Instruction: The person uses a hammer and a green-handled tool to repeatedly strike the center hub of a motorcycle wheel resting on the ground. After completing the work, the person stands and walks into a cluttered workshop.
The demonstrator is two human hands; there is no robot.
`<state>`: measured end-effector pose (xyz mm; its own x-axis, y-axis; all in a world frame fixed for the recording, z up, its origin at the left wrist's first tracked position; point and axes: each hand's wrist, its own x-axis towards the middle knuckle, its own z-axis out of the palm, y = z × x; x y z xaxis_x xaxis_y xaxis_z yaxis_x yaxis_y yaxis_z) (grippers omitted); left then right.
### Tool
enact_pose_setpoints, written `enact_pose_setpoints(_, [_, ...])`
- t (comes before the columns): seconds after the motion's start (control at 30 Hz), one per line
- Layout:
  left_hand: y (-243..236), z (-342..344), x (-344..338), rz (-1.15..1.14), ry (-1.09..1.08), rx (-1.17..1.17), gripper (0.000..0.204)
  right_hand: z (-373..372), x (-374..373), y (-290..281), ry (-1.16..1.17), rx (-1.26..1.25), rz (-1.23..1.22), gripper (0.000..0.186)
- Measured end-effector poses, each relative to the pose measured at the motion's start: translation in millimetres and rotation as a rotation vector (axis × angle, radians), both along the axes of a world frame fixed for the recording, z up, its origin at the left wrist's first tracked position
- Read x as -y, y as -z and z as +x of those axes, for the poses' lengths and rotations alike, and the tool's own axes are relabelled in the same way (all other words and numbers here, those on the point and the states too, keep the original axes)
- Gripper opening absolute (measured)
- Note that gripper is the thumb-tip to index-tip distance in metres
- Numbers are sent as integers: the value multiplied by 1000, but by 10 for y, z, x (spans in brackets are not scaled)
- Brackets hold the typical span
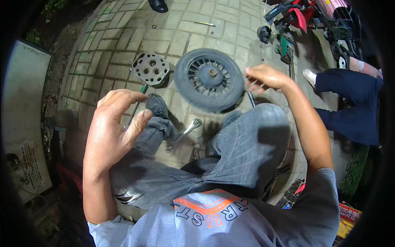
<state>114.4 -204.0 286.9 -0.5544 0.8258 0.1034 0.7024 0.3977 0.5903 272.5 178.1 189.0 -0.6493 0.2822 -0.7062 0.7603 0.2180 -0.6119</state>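
My left hand (113, 127) is raised above my left knee, thumb and fingers apart, with nothing visible between them. Just beyond it, a tool with a green handle (143, 89) and a metal shaft lies partly hidden by the hand. My right hand (267, 77) hovers at the right edge of a black spoked wheel (218, 99), its fingers spread and slightly blurred. Below those fingers is a chrome rod (251, 99), seemingly apart from them. Left of the wheel sits a metal disc with holes (142, 73). A ratchet-like wrench (190, 128) lies between my feet.
Brick paving (123, 37) surrounds the parts, with a thin metal rod (205, 24) at the far side. A red scooter (298, 18) and a green tool (284, 46) are at upper right. Another person's dark-trousered legs (349, 92) are to the right. A pale panel (24, 94) stands left.
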Motion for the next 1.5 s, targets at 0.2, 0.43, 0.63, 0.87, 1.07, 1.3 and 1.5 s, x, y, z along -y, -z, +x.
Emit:
enact_pose_setpoints(0.2, [57, 29, -213, -11, -5, -38, 26, 180, 0, -628, -218, -332, 364, 43])
enact_pose_setpoints(0.43, [-22, 410, -100, 13, -64, -8, 25, 292, 586, -512, -655, -552, 540, 43])
enact_pose_setpoints(0.63, [91, 399, -120, 10, 48, -38, 23, 253, 567, -316, -644, -480, 585, 43])
enact_pose_setpoints(0.87, [-295, 741, -160, 132, 194, -198, 34, 74, 1040, -276, -524, -681, 563, 44])
enact_pose_setpoints(1.07, [-70, 890, -450, 279, 171, 97, 43, 214, 1610, 54, -360, -879, 78, 46])
enact_pose_setpoints(1.3, [500, 458, -596, 21, 41, 473, 50, -31, 1486, 255, -301, -575, -46, 30])
enact_pose_setpoints(1.5, [745, -185, -937, -26, -153, 596, 45, -295, 1239, 1006, -182, -384, 89, 17])
